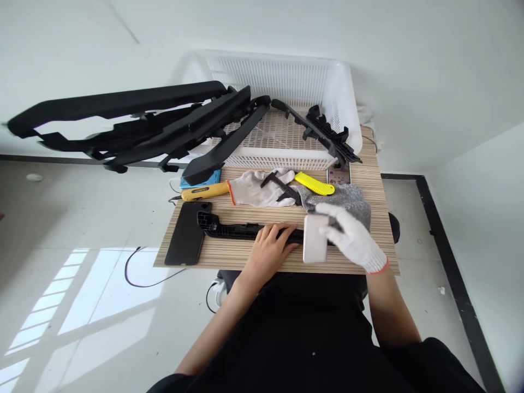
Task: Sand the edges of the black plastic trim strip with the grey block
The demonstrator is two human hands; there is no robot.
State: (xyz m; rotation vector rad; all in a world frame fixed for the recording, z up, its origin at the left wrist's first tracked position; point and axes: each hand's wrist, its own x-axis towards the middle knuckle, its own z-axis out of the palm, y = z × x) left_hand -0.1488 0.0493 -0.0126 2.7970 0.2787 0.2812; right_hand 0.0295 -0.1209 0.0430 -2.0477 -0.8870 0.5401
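A long black plastic trim piece (239, 231) lies across the front of the table, its ribbed, hooked end at the left. My bare left hand (271, 245) is closed over its middle, fingers along the far side and thumb on the near side. In a white knit glove with an orange cuff, my right hand (354, 239) grips a pale rectangular slab (314, 240) by its right edge, above the trim's right part. The slab's exact kind is unclear, and the gloved fingers are somewhat blurred. The slab and hand hide much of the trim's right end.
Behind stands a white plastic basket (282, 159), with black trim pieces (164, 131) jutting far left and more (317, 131) on its right. Between lie a yellow-handled tool (204, 191), a glove (248, 188), black calipers (282, 188), a yellow cutter (314, 184), grey cloth (352, 199) and a dark phone (184, 234).
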